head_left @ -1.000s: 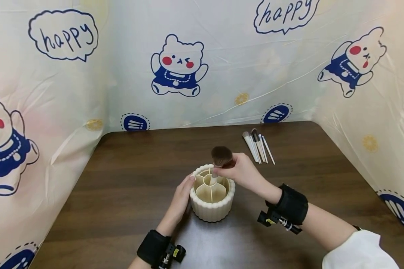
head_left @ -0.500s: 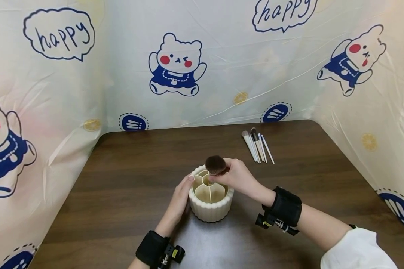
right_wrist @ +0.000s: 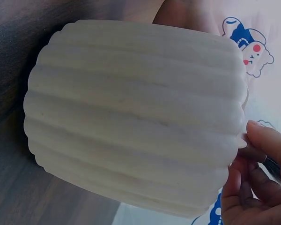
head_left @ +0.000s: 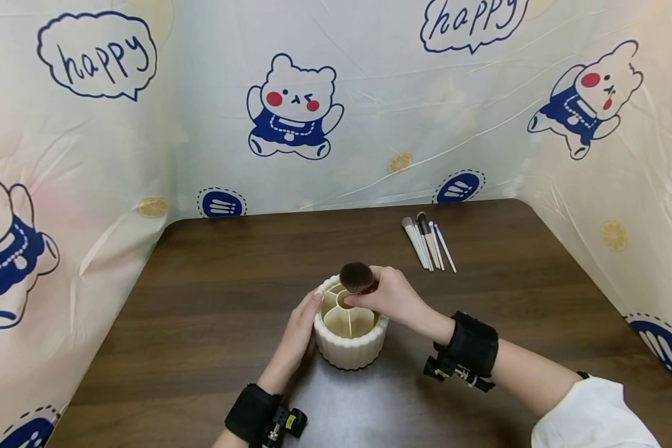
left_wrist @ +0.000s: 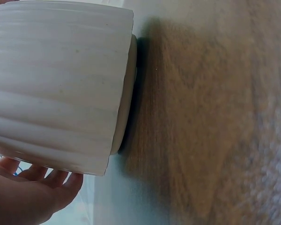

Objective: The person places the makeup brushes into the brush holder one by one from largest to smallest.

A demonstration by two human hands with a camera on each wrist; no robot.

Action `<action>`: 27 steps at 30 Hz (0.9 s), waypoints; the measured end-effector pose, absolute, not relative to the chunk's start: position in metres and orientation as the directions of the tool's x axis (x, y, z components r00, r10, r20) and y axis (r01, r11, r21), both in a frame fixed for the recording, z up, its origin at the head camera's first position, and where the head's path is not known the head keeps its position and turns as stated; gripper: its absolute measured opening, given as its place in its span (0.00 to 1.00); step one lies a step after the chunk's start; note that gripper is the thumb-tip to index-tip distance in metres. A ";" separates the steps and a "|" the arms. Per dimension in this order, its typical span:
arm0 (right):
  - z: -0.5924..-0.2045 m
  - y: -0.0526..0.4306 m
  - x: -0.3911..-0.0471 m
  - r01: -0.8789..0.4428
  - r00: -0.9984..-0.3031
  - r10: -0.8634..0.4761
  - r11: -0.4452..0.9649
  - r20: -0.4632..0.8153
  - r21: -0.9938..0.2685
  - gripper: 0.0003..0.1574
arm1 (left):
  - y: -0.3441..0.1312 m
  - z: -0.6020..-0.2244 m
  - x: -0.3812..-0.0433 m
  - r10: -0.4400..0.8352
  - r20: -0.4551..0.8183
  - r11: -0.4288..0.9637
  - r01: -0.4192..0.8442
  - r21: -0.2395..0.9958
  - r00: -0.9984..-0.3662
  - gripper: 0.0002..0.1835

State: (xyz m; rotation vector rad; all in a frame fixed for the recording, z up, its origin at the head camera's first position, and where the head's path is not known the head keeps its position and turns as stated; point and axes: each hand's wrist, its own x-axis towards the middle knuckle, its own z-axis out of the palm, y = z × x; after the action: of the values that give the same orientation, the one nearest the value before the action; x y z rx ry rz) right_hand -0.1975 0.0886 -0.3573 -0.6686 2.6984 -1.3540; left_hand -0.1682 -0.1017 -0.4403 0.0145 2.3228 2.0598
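A cream, ribbed makeup brush holder (head_left: 351,351) with a divided inside stands upright on the table. My left hand (head_left: 298,325) rests along its left side, with the fingertips near the scalloped rim. In the left wrist view, the fingers (left_wrist: 56,180) touch the holder's wall. My right hand (head_left: 397,298) pinches a large makeup brush (head_left: 356,277) over the holder, its dark fluffy head upward. The brush's lower part is hidden behind the fingers and the rim. In the right wrist view, the thumb and fingers (right_wrist: 267,140) grip it just beside the holder's rim.
Several makeup brushes (head_left: 429,244) with pale handles lie side by side on the dark wooden table (head_left: 218,286), behind and right of the holder. A printed sheet (head_left: 297,124) with bear drawings surrounds the back and sides of the table.
My right hand has lowered the makeup brush and moved slightly left over the holder, mostly in the first half second. The left hand keeps its place on the holder's side.
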 end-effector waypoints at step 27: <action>-0.315 0.120 -0.231 -0.308 -0.895 -0.441 0.503 0.067 -0.807 0.21 | -0.102 -0.441 -0.167 0.030 -0.008 0.136 -0.004 0.991 -1.000 0.28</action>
State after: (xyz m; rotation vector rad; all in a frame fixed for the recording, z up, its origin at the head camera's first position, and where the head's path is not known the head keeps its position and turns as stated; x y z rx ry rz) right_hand -0.2307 0.1195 -0.3146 -0.6514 2.5928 -1.3464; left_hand -0.1674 -0.1021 -0.4409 0.0268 2.3473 2.0482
